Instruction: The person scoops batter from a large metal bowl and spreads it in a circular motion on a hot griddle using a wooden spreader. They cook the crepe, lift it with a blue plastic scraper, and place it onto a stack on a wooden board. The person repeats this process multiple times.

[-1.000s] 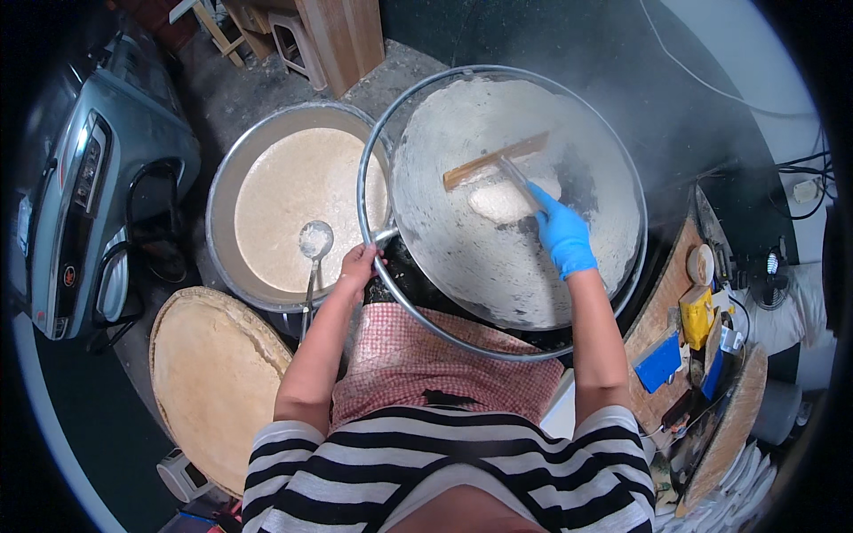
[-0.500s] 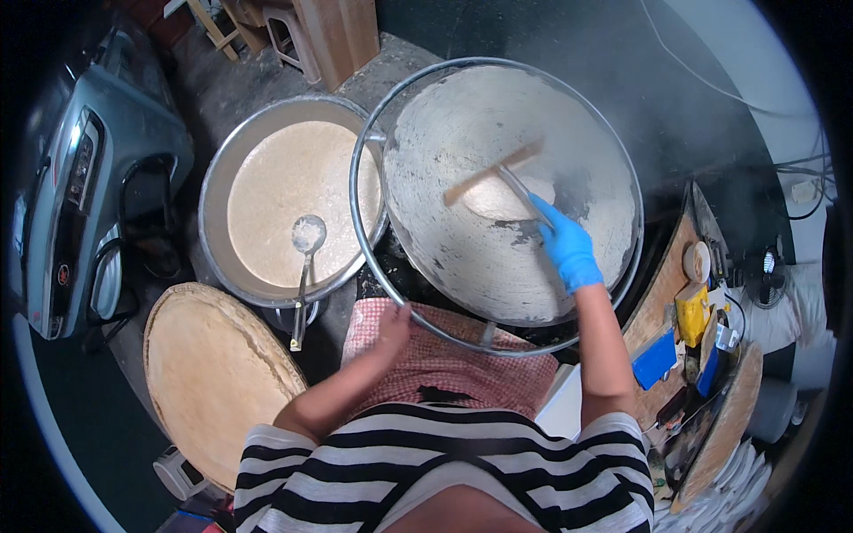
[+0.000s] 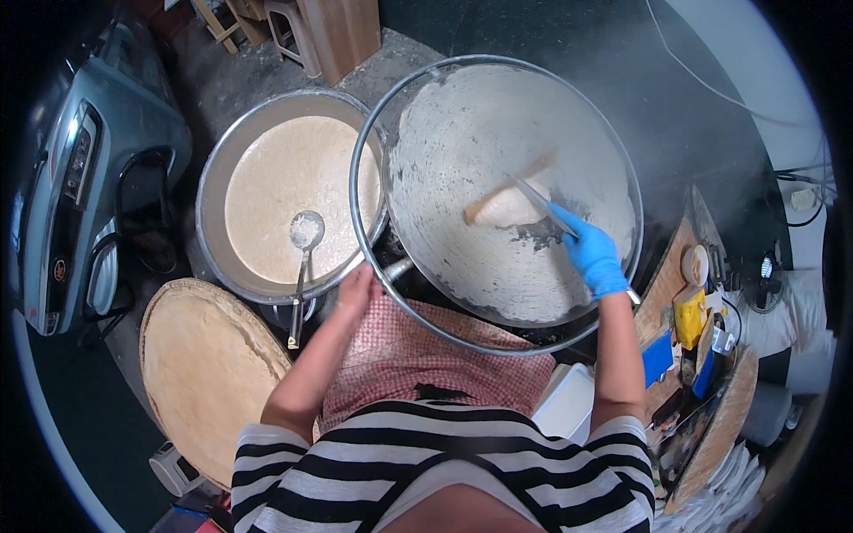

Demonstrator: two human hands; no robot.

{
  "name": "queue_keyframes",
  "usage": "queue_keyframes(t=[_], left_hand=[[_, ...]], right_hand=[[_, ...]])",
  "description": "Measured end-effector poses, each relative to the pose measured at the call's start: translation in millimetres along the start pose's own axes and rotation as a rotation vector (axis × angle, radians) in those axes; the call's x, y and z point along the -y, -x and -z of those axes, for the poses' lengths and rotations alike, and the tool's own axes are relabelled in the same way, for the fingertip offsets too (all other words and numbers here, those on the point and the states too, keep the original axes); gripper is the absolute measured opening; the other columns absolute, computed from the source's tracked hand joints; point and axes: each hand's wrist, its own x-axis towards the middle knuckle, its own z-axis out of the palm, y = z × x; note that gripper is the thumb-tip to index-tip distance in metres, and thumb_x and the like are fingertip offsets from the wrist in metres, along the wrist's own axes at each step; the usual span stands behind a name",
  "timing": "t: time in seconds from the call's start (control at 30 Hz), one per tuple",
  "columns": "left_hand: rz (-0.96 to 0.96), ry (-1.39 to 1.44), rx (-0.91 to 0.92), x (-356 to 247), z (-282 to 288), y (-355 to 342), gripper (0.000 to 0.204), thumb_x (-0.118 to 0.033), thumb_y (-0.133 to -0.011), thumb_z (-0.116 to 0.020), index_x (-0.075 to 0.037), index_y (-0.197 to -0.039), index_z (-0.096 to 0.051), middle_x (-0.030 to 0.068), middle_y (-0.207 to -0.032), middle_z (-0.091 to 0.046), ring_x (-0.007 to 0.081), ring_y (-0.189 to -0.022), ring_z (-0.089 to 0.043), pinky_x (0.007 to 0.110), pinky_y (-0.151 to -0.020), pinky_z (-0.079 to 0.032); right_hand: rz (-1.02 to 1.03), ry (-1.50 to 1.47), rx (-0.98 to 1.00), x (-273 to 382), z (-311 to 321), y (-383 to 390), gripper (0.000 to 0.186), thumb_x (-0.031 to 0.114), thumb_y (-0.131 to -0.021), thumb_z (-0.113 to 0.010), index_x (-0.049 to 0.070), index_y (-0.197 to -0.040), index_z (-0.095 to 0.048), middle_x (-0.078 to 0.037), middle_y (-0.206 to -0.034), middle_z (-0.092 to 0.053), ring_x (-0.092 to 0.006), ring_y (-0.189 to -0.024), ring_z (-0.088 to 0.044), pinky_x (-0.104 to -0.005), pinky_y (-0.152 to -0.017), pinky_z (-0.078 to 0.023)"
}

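Note:
My right hand (image 3: 593,253), in a blue glove, grips the metal handle of a wooden spreader (image 3: 487,202). The blurred blade crosses pale batter (image 3: 520,211) on a large round, coated griddle (image 3: 462,151), with haze over it. A metal ring (image 3: 426,322) surrounds the griddle. My left hand (image 3: 358,289) is at the ring's lower left, close to a short metal stub on it; its fingers are smeared by motion. Left of the griddle, a big pot (image 3: 222,151) holds creamy batter, with a ladle (image 3: 302,249) resting in it.
A stack of thin round flat sheets (image 3: 200,373) lies lower left. A grey-blue machine or vehicle (image 3: 80,222) fills the left edge. Wooden furniture (image 3: 342,40) stands behind. At right are boards (image 3: 711,444), a yellow item (image 3: 691,315), a small fan (image 3: 766,289) and cables.
My right hand and the spreader have moved rightward and downward. My left hand dropped from the ring, then rose beside it again. The ring's stub has shifted, so the ring has turned.

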Motion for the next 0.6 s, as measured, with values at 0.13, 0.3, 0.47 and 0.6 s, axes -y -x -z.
queue_keyframes(t=[0.13, 0.3, 0.47, 0.6], left_hand=[[0.007, 0.130, -0.017, 57, -40, 43, 0.027, -0.035, -0.091, -0.048, -0.009, -0.087, -0.053, 0.0009, -0.076, -0.056, 0.0095, -0.062, -0.052, 0.022, -0.053, -0.043], [0.007, 0.134, -0.059, 82, -73, 59, 0.020, -0.027, -0.091, -0.049, -0.008, -0.086, -0.052, 0.0022, -0.074, -0.056, 0.0109, -0.062, -0.055, 0.023, -0.054, -0.045], [0.000, 0.046, 0.028, 40, -31, 19, 0.022, -0.023, -0.092, -0.047, -0.004, -0.083, -0.054, 0.0060, -0.072, -0.062, 0.0106, -0.055, -0.054, 0.023, -0.050, -0.044], [0.067, -0.072, -0.017, -11, -7, -16, 0.023, -0.023, -0.093, -0.045, -0.003, -0.083, -0.054, 0.0073, -0.075, -0.064, 0.0113, -0.056, -0.056, 0.023, -0.051, -0.045]], right_hand=[[0.052, -0.047, -0.015, -5, 7, -11, 0.045, 0.013, -0.081, -0.054, 0.029, -0.122, -0.051, -0.016, -0.105, -0.059, -0.0329, -0.093, -0.058, -0.0373, -0.082, -0.045], [0.087, -0.036, 0.097, 10, -21, -43, 0.043, 0.011, -0.081, -0.056, 0.023, -0.122, -0.052, -0.014, -0.107, -0.060, -0.0286, -0.093, -0.060, -0.0336, -0.084, -0.045], [0.156, -0.086, 0.148, -31, 2, -48, 0.044, 0.009, -0.079, -0.056, 0.022, -0.121, -0.054, -0.012, -0.106, -0.062, -0.0216, -0.088, -0.060, -0.0305, -0.082, -0.045], [0.112, -0.137, 0.149, -61, 18, -35, 0.047, 0.002, -0.078, -0.054, 0.023, -0.120, -0.054, -0.014, -0.104, -0.062, -0.0230, -0.083, -0.060, -0.0313, -0.080, -0.045]])
